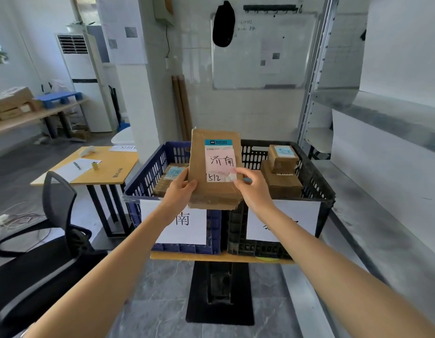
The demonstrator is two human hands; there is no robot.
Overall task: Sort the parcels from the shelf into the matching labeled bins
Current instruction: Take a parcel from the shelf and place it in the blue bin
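Head view: blue bin (pixel 150 172) holds a parcel (pixel 173 175).

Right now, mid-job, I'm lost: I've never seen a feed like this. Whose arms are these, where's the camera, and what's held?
No machine here: these are a person's two bare arms, filmed by one wide-angle camera worn on the head, looking forward and down. The left hand and right hand together hold up a flat cardboard parcel whose pink label reads 济南. Below, on a small wooden table, stand a blue crate and a black crate, each with a white paper sign; the blue one's ends in 南, the other is partly hidden by an arm. The blue crate holds a labelled parcel; the black crate holds two stacked boxes.
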